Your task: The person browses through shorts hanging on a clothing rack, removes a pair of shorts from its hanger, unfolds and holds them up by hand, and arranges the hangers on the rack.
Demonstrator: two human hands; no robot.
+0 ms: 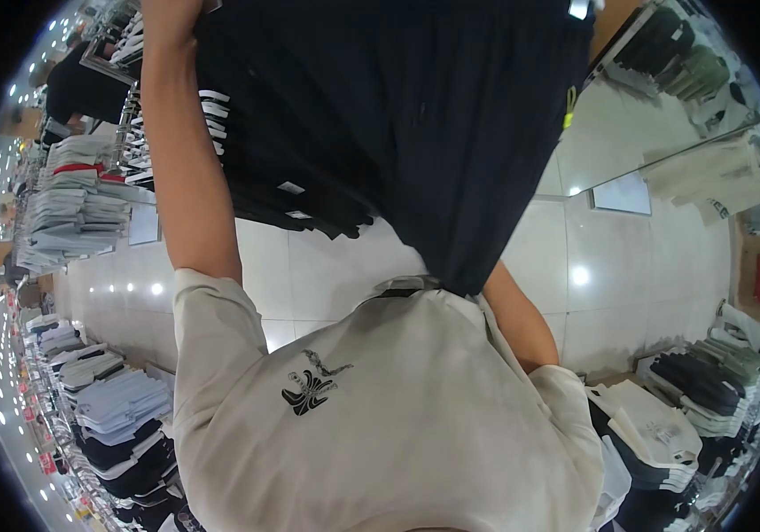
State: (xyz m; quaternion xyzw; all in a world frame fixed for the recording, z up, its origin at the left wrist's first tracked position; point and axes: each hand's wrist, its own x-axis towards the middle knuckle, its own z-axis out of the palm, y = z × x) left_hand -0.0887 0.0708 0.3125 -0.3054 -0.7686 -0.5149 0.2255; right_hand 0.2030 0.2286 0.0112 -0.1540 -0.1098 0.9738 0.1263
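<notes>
A pair of dark navy trousers hangs in front of me, its legs narrowing down to the hem of my beige shirt. A yellow-green tag is at its right side and a white label near the top. My left hand is raised to the top edge, beside the trousers' upper left corner; its fingers are cut off by the frame. My right forearm passes behind the lower trouser leg, which hides the right hand. More dark garments with white size labels hang on white hangers behind my left arm.
Racks of grey and white clothes stand at the left, with a person in black beyond. Folded or hanging shirts fill the lower right. A mirror-like panel is at the upper right, above pale floor tiles.
</notes>
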